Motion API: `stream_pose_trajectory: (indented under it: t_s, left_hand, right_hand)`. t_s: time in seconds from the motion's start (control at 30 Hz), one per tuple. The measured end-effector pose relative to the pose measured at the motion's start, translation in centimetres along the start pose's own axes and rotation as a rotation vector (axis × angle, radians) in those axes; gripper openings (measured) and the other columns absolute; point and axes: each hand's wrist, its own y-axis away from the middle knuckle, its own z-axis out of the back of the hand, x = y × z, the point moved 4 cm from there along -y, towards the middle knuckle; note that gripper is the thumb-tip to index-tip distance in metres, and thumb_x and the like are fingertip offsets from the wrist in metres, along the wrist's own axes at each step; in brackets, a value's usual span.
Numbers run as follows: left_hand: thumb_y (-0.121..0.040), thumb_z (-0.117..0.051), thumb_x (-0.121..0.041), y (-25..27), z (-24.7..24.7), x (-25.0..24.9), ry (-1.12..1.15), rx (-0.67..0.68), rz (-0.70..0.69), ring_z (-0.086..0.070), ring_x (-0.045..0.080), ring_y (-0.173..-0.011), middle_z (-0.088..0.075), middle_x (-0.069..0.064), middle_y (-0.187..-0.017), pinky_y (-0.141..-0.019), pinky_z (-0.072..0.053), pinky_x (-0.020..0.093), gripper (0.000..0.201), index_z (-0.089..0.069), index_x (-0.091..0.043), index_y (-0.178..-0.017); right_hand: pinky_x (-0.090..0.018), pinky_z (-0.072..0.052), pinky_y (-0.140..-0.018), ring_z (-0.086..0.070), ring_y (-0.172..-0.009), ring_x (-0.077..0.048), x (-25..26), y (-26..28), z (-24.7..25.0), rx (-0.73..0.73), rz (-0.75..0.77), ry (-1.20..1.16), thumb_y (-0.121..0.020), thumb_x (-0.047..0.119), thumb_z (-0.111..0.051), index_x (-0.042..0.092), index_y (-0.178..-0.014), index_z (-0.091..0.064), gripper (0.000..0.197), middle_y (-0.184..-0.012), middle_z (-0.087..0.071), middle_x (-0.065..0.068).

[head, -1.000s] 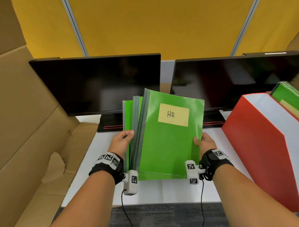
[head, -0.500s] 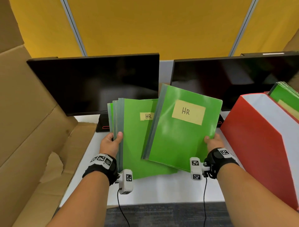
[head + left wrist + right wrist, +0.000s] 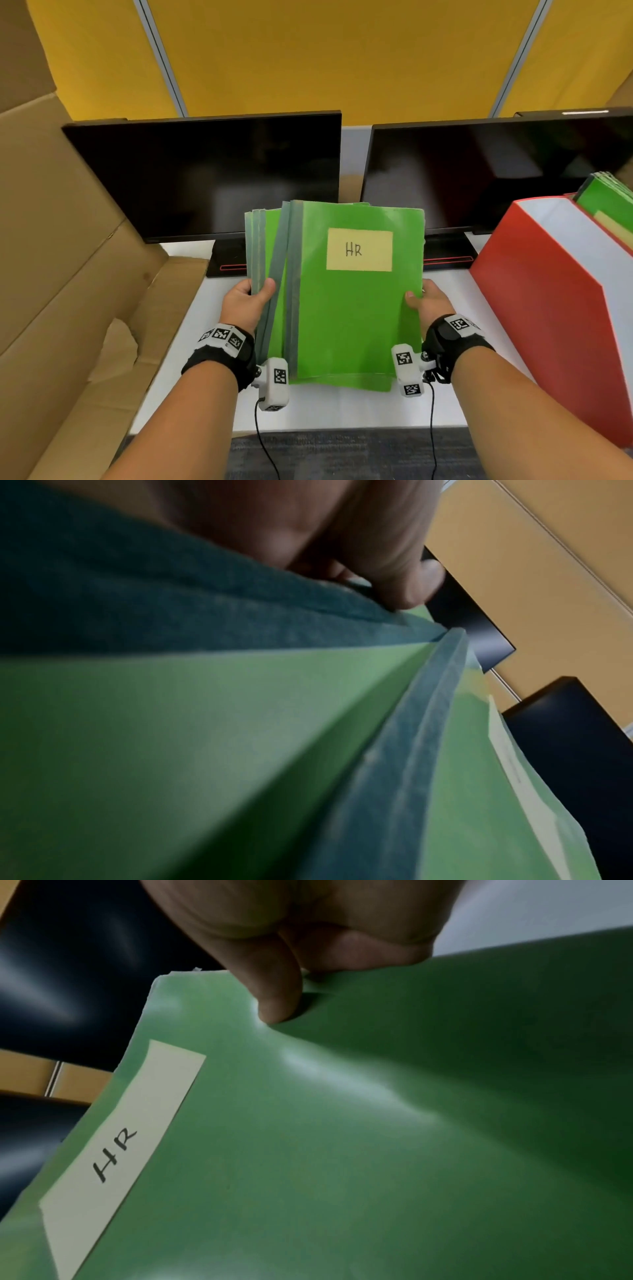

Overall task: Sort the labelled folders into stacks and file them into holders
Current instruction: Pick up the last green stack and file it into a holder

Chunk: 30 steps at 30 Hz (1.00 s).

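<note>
I'm holding the green HR folders upright over the white desk, left of the red holder. Half a second ago they were fanned apart; now they're squared together. My left hand is gripping the spine edges, my right hand is pinching the front cover's right edge.

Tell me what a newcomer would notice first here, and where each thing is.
A bunch of bright green folders stands upright at the centre, the front one labelled HR, gripped by the left hand and right hand at its side edges. Two dark monitors stand behind. A red file holder sits at the right.
</note>
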Motion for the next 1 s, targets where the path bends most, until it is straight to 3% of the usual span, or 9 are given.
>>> stream_pose_trajectory:
  t_s: [0.07,0.17,0.3,0.4,0.47,0.53,0.67,0.77,1.0]
  left_hand:
    - [-0.064,-0.067,-0.073,-0.8,0.3,1.0,-0.019,-0.007,0.006,-0.049,0.021,-0.074,-0.057,0.007,-0.078,-0.072,-0.043,0.037,0.071,-0.060,-0.004,-0.078]
    - [-0.055,-0.062,-0.085,-2.0,1.2,1.8,0.020,-0.014,0.009,-0.048,0.021,-0.079,-0.054,0.006,-0.084,-0.073,-0.041,0.038,0.084,-0.060,-0.006,-0.084]
    - [-0.078,-0.057,-0.069,-1.5,2.3,0.4,-0.015,-0.055,-0.007,-0.051,0.016,-0.080,-0.056,0.005,-0.088,-0.071,-0.044,0.033,0.052,-0.065,-0.017,-0.084]
    - [-0.073,-0.055,-0.071,-1.6,2.3,0.4,-0.033,-0.049,-0.010,-0.059,0.020,-0.085,-0.065,0.005,-0.092,-0.086,-0.050,0.044,0.048,-0.069,-0.028,-0.087]
    - [-0.080,-0.055,-0.064,-1.3,1.6,0.3,-0.028,-0.024,-0.015,-0.063,0.024,-0.093,-0.071,0.007,-0.098,-0.090,-0.050,0.044,0.043,-0.070,-0.026,-0.091]
    - [-0.091,-0.055,-0.049,-0.6,0.6,-0.1,-0.022,-0.021,-0.020,-0.063,0.019,-0.087,-0.070,0.003,-0.094,-0.083,-0.050,0.035,0.029,-0.069,-0.024,-0.090]
    - [-0.080,-0.069,-0.046,0.3,-1.6,-0.1,-0.058,0.055,-0.038,-0.059,0.017,-0.078,-0.069,0.001,-0.085,-0.080,-0.051,0.040,0.024,-0.070,-0.023,-0.086]
    - [-0.084,-0.071,-0.020,0.8,-2.6,-0.5,0.011,0.102,-0.015,-0.068,0.015,-0.086,-0.074,0.001,-0.095,-0.081,-0.053,0.033,0.007,-0.070,-0.020,-0.092]
    - [-0.089,-0.066,-0.024,0.1,-0.2,-0.9,0.046,0.012,-0.011,-0.068,0.021,-0.098,-0.073,0.005,-0.104,-0.092,-0.051,0.037,0.012,-0.069,-0.019,-0.099]
  right_hand:
    - [-0.038,-0.049,-0.086,-0.060,-0.092,-0.028,0.1,0.0,-0.2,-0.013,-0.002,-0.006,-0.091,0.007,-0.057,0.009,-0.115,-0.053,0.025,-0.109,-0.062,-0.016]
    - [-0.034,-0.044,-0.081,-0.055,-0.088,-0.025,-0.1,-0.1,1.3,-0.129,-0.040,0.002,-0.091,0.007,-0.055,0.005,-0.119,-0.050,0.028,-0.110,-0.060,-0.019]
    - [-0.039,-0.044,-0.084,-0.057,-0.101,-0.035,-1.2,-0.1,4.2,-0.234,-0.128,0.006,-0.094,0.011,-0.053,0.004,-0.124,-0.044,0.032,-0.114,-0.058,-0.021]
    - [-0.039,-0.044,-0.086,-0.058,-0.102,-0.034,-1.0,-0.4,4.7,-0.234,-0.122,0.019,-0.094,0.011,-0.053,0.004,-0.124,-0.044,0.032,-0.117,-0.058,-0.022]
    - [-0.037,-0.043,-0.083,-0.056,-0.092,-0.030,-0.7,-0.7,4.5,-0.226,-0.104,0.022,-0.094,0.010,-0.053,0.004,-0.123,-0.046,0.031,-0.116,-0.058,-0.022]
    - [-0.036,-0.044,-0.081,-0.053,-0.088,-0.026,-0.3,-0.8,4.1,-0.213,-0.100,0.019,-0.094,0.011,-0.052,0.004,-0.123,-0.046,0.031,-0.114,-0.058,-0.021]
    - [-0.033,-0.041,-0.079,-0.051,-0.088,-0.024,0.6,-0.7,2.7,-0.185,-0.095,-0.014,-0.094,0.010,-0.052,0.006,-0.124,-0.047,0.031,-0.102,-0.054,-0.012]
    - [-0.033,-0.043,-0.080,-0.053,-0.087,-0.024,1.1,-0.8,1.8,-0.154,-0.072,-0.029,-0.092,0.010,-0.054,0.006,-0.121,-0.050,0.029,-0.107,-0.059,-0.015]
    - [-0.041,-0.048,-0.089,-0.060,-0.102,-0.036,0.3,-1.3,4.3,-0.145,-0.117,0.034,-0.093,0.011,-0.053,0.004,-0.124,-0.052,0.032,-0.117,-0.060,-0.020]
